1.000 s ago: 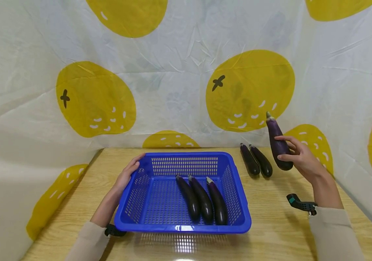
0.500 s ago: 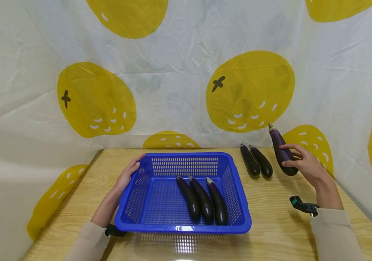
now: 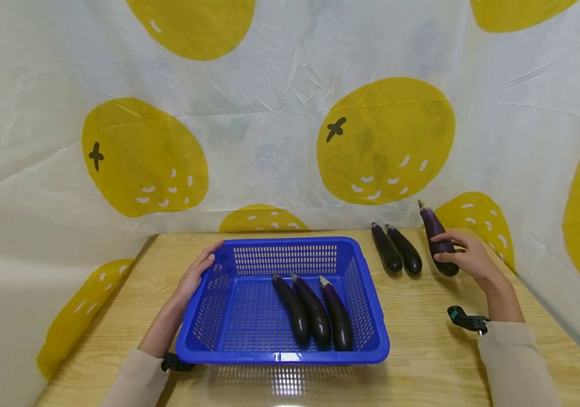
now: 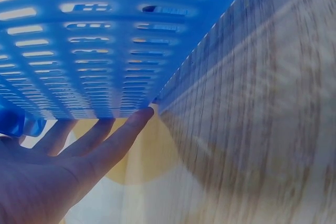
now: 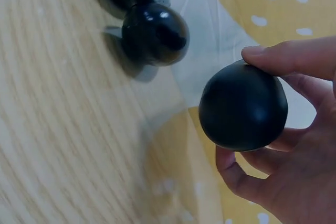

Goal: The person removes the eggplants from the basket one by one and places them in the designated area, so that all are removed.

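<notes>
My right hand [image 3: 460,255] grips a dark purple eggplant [image 3: 436,239] low over the table at the far right, stem end tilted up toward the backdrop. In the right wrist view its rounded end [image 5: 243,106] sits between thumb and fingers. Two more eggplants [image 3: 395,254] lie side by side on the table just left of it. A blue plastic basket [image 3: 371,305] stands in the middle with three eggplants [image 3: 315,311] inside. My left hand [image 3: 194,276] rests with straight fingers against the basket's far left corner; in the left wrist view the fingers [image 4: 113,142] lie along its perforated wall [image 4: 94,56].
The wooden table [image 3: 432,350] is enclosed by a white cloth backdrop [image 3: 269,113] with yellow fruit prints, at the back and on both sides. The right cloth wall stands close beside my right hand.
My right hand has lowered the eggplant from shoulder-high over the table to just above it, beside the two lying eggplants. The left hand and the basket have stayed put.
</notes>
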`<state>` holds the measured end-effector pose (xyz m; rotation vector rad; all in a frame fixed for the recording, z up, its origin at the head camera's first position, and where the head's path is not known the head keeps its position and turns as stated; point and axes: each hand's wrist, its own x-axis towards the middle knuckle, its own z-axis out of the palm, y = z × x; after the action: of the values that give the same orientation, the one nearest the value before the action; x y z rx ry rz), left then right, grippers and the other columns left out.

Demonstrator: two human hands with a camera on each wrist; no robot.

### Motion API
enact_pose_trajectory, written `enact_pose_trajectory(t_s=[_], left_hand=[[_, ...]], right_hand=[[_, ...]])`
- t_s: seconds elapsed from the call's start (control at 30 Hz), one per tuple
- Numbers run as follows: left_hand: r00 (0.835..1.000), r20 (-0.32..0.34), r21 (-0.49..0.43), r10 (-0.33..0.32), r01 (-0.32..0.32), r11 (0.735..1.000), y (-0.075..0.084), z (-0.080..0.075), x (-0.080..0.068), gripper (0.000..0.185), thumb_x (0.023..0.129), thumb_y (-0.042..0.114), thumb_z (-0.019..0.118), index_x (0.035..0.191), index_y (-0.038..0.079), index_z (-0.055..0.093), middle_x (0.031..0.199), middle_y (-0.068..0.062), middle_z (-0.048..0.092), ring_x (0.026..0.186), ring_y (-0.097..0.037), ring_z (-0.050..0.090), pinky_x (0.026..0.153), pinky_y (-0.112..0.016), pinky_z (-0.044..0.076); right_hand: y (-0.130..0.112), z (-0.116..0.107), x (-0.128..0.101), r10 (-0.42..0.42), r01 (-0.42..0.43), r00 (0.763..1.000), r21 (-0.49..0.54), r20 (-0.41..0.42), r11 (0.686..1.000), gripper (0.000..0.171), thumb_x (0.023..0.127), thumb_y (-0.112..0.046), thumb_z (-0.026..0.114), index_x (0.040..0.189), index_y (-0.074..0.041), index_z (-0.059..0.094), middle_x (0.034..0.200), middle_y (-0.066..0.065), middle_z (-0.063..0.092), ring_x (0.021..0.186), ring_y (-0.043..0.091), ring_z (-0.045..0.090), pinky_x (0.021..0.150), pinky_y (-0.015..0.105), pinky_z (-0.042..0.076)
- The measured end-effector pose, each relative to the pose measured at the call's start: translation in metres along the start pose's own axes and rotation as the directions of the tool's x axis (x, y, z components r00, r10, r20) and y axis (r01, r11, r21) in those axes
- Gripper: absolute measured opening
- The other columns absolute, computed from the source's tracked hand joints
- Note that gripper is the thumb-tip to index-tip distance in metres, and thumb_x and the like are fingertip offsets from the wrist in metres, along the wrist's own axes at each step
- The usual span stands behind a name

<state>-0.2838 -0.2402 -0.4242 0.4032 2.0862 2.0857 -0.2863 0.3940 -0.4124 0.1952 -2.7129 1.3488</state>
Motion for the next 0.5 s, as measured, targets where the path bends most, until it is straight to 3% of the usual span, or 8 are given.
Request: enact_pose_trajectory(t_s=[0.13,0.23,0.33,0.43,0.5], left_hand=[[1.0,-0.007,-0.001,-0.006,0.006,1.0,0.0009,0.0005,0.0007,0.054,0.115,0.031,0.027,0.166,0.014,0.02,0.171,-0.011,0.02,0.133,-0.006,0.045,0.101,-0.019,0.047],[1.0,-0.005,-0.004,-0.011,0.011,1.0,0.0008,0.0014,0.0017,0.054,0.115,0.031,0.027,0.166,0.015,0.021,0.171,-0.01,0.02,0.133,-0.005,0.045,0.1,-0.019,0.047],[1.0,0.005,-0.005,-0.011,0.011,1.0,0.0007,0.0024,0.0023,0.054,0.115,0.031,0.028,0.166,0.014,0.02,0.171,-0.011,0.02,0.132,-0.004,0.046,0.101,-0.019,0.047],[1.0,0.005,-0.001,-0.004,0.004,1.0,-0.0003,0.0022,0.0016,0.055,0.115,0.032,0.028,0.166,0.013,0.019,0.171,-0.012,0.019,0.133,-0.003,0.045,0.101,-0.018,0.046],[1.0,0.004,-0.002,-0.002,0.002,1.0,-0.001,0.0022,0.0009,0.055,0.115,0.031,0.028,0.166,0.012,0.018,0.172,-0.012,0.018,0.137,-0.005,0.041,0.102,-0.017,0.044]], right_hand=[[0.0005,0.0,0.0001,-0.016,0.016,1.0,-0.029,-0.002,0.999,0.042,0.1,-0.014,0.065,0.137,0.005,0.056,0.154,0.034,0.039,0.13,0.051,0.043,0.077,0.014,0.046],[0.0014,-0.0006,-0.0008,-0.032,0.032,0.999,-0.046,-0.003,0.998,0.04,0.101,-0.012,0.061,0.137,0.005,0.056,0.153,0.033,0.042,0.119,0.032,0.052,0.078,0.016,0.046],[0.0028,-0.0005,-0.0019,-0.041,0.04,0.999,-0.06,-0.005,0.997,0.039,0.099,-0.009,0.06,0.136,0.005,0.058,0.15,0.032,0.045,0.109,0.016,0.051,0.077,0.019,0.048],[0.0036,0.0015,-0.0016,-0.036,0.037,0.999,-0.077,0.014,0.996,0.041,0.097,-0.009,0.063,0.136,0.005,0.06,0.148,0.032,0.048,0.109,0.015,0.052,0.078,0.02,0.048],[0.0044,0.0034,-0.0007,-0.024,0.027,0.999,-0.081,0.03,0.996,0.042,0.096,-0.009,0.064,0.136,0.005,0.06,0.148,0.033,0.049,0.117,0.028,0.056,0.084,0.025,0.05]])
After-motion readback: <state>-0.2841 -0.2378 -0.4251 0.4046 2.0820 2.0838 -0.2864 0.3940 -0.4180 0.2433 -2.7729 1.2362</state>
